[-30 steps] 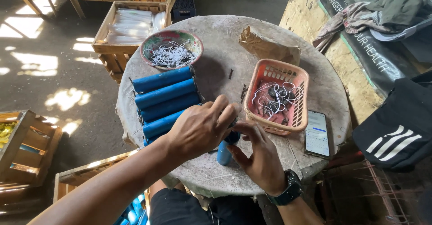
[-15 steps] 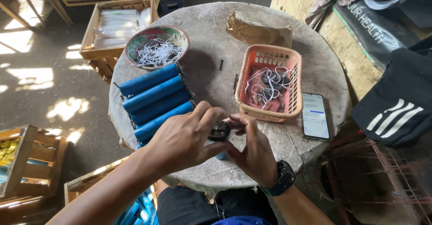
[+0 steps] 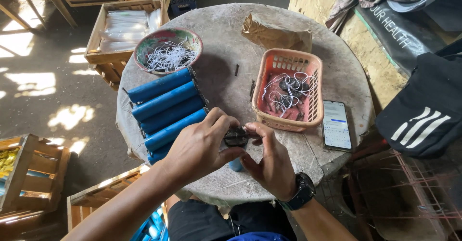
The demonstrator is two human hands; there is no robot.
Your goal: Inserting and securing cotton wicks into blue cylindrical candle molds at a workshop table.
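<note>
Both hands meet over the near edge of a round stone table (image 3: pixel 226 77). My left hand (image 3: pixel 204 144) and my right hand (image 3: pixel 269 156) pinch one small dark part (image 3: pixel 236 136) between their fingertips. Under it, a blue tube (image 3: pixel 236 165) peeks out between the hands. A row of several long blue tubes (image 3: pixel 166 106) lies just left of my left hand. My right wrist wears a black watch (image 3: pixel 301 193).
An orange plastic basket (image 3: pixel 310 91) of dark parts and white wires stands at the right, a phone (image 3: pixel 336 124) beside it. A patterned bowl (image 3: pixel 168 48) of white wires sits at the back left, crumpled brown paper (image 3: pixel 274 33) behind. Wooden crates (image 3: pixel 29 173) stand on the floor.
The view has tilted down and closer. Both hands have drawn together on the small dark part and lifted it slightly over the blue tube.
</note>
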